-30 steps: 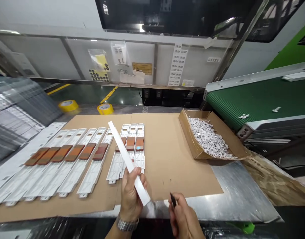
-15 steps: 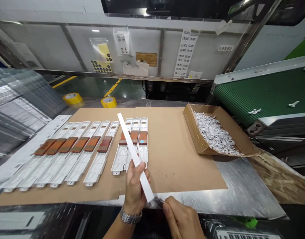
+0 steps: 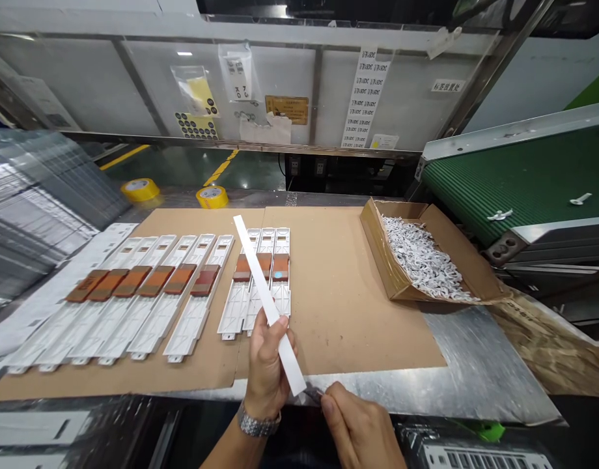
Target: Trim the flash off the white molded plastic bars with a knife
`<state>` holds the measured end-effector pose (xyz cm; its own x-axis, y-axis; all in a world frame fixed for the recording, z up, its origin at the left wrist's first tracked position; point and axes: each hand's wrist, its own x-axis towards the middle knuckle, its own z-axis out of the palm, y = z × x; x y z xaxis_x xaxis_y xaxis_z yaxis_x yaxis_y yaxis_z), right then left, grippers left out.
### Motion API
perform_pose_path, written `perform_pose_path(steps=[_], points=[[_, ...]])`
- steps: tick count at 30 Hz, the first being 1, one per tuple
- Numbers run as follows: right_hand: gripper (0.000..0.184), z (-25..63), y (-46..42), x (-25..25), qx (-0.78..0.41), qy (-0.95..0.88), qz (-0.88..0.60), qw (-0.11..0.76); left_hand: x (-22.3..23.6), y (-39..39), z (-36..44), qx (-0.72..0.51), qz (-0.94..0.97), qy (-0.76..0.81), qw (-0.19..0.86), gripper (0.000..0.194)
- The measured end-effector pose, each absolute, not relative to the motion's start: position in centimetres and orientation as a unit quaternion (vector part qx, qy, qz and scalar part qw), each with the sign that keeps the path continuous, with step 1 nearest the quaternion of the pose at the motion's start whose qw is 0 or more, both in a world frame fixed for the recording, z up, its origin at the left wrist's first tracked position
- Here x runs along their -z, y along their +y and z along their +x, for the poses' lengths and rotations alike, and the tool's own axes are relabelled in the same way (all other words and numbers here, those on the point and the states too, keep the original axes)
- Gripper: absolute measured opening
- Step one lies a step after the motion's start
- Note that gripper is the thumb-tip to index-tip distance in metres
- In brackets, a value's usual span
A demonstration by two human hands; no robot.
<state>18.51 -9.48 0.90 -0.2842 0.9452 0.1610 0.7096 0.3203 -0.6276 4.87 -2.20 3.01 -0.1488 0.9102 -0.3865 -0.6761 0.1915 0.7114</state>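
Observation:
My left hand grips a long white strip near its lower end, and the strip slants up and away over the parts on the cardboard. My right hand pinches a small dark tool, its tip close beside the strip's bottom end. The tool is mostly hidden by my fingers, so its exact kind is unclear. Beyond the strip lie long white plastic trays side by side, each with a brown pad across it.
The trays rest on a cardboard sheet over a metal table. A cardboard box of small white parts stands at the right, below a green conveyor belt. Clear plastic sheets are stacked at the left. Yellow tape rolls lie beyond.
My right hand has moved left to the strip's lower end, with the dark tool now lying nearly flat. The strip has turned slightly, and the whole view has shifted as my head moved.

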Motion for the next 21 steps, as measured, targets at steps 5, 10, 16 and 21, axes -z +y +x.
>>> perform_pose_path(steps=[5,10,16,21], points=[[0.034,18.54,-9.48,-0.97,-0.209,-0.774,-0.540,0.258,-3.06,-2.19,4.94,-0.621,0.138,0.437,0.636,0.033],[0.034,18.63,-9.53,-0.75,-0.203,-0.780,-0.537,0.248,-3.08,-2.20,4.99,-0.622,0.149,0.437,0.632,0.030],[0.035,18.68,-9.59,-0.79,-0.258,-0.775,-0.532,0.222,-3.06,-2.23,4.93,-0.624,0.154,0.440,0.627,0.029],[0.035,18.31,-10.09,-0.70,-0.265,-0.787,-0.528,0.176,-3.09,-2.13,5.15,-0.631,0.149,0.440,0.622,0.037]])
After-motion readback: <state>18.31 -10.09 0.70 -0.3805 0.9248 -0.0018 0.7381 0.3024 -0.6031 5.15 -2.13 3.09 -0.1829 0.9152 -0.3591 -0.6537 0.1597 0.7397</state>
